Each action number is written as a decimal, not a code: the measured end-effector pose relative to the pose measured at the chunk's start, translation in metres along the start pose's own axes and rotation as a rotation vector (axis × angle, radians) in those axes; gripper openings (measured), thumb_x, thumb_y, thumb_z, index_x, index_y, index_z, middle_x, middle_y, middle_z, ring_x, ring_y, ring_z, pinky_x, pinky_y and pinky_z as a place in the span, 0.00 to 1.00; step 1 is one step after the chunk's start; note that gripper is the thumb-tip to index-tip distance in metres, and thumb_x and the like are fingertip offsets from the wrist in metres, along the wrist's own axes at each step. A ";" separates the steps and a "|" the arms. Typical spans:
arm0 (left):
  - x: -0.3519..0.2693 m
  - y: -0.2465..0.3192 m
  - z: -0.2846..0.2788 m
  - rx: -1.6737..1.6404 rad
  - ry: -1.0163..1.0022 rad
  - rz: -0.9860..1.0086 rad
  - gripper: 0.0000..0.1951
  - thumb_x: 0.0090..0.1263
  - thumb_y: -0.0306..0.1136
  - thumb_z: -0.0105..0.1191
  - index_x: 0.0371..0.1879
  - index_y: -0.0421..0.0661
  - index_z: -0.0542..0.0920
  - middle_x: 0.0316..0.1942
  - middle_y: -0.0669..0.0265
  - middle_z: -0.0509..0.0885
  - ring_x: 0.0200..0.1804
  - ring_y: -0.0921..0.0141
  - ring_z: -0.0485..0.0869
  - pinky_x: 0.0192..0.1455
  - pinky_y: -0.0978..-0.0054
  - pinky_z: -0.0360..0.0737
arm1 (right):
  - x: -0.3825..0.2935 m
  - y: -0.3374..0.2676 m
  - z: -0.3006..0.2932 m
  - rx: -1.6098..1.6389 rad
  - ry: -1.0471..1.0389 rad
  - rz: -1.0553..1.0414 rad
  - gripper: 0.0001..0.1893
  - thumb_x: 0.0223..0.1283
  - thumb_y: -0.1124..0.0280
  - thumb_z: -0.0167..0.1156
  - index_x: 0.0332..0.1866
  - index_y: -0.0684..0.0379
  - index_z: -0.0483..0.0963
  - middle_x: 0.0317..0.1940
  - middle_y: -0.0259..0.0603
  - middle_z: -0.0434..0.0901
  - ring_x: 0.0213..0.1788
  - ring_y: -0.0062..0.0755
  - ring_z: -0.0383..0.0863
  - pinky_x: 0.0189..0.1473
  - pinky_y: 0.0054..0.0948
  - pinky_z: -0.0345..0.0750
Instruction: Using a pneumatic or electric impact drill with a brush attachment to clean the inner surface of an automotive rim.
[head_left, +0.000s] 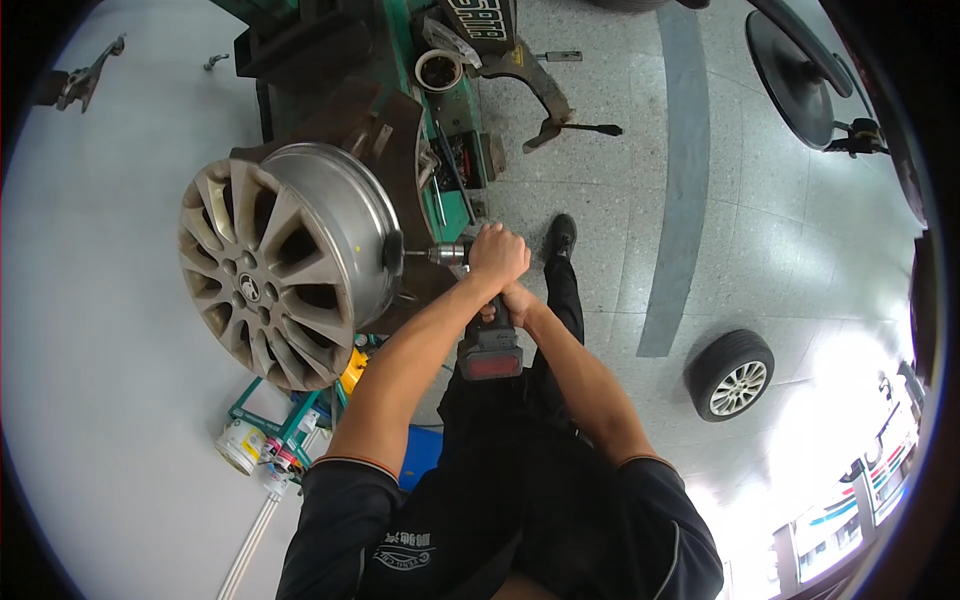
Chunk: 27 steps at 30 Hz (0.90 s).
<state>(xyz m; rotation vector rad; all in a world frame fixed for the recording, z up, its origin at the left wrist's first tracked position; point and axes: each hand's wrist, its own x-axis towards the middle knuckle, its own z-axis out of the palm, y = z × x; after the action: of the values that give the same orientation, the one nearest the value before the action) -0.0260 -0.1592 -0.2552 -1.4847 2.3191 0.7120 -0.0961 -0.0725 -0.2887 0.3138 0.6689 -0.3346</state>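
Observation:
A cordless drill (491, 334) with a battery pack at its base is in both my hands. My left hand (499, 255) wraps the drill's upper body behind the metal chuck (448, 253). Lower down, my right hand (516, 301) grips the handle. From the chuck a thin shank leads to a dark round pad (393, 253), which is against the inner-side edge of a bare alloy wheel (300, 255). The wheel has no tyre, and its dirty spoked face points left. Behind it is a brown curved metal part (409, 150) of a green machine. My fingers partly hide the drill body.
A white-rimmed bowl (439, 70) with dark contents and a tool tray (466, 159) sit on the green machine (454, 206). A tyred wheel (731, 375) rests on the tiled floor at right. Paint cans (241, 445) stand below the alloy wheel. A dark disc (787, 79) is at upper right.

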 end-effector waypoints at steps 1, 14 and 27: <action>0.005 -0.002 -0.003 -0.006 0.023 0.016 0.17 0.60 0.41 0.50 0.21 0.40 0.85 0.26 0.57 0.85 0.40 0.61 0.81 0.50 0.62 0.74 | 0.002 -0.005 0.001 -0.005 -0.042 0.003 0.10 0.57 0.62 0.60 0.27 0.55 0.70 0.17 0.32 0.70 0.17 0.24 0.68 0.22 0.25 0.69; -0.009 0.004 0.005 0.021 -0.011 -0.051 0.17 0.61 0.41 0.50 0.22 0.41 0.86 0.26 0.58 0.86 0.41 0.62 0.81 0.52 0.64 0.73 | -0.009 0.004 -0.001 -0.057 -0.035 0.052 0.10 0.57 0.63 0.61 0.28 0.55 0.71 0.17 0.33 0.71 0.17 0.24 0.69 0.22 0.24 0.69; -0.011 0.002 0.009 -0.050 0.038 -0.082 0.17 0.58 0.39 0.48 0.19 0.39 0.84 0.24 0.56 0.85 0.39 0.61 0.81 0.49 0.62 0.74 | -0.005 0.006 -0.007 -0.050 -0.058 0.051 0.10 0.58 0.62 0.60 0.29 0.56 0.71 0.18 0.33 0.71 0.18 0.24 0.69 0.23 0.24 0.69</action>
<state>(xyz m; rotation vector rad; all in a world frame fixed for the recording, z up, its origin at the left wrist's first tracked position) -0.0233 -0.1447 -0.2567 -1.6186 2.2689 0.7304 -0.1013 -0.0638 -0.2892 0.2720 0.6106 -0.2769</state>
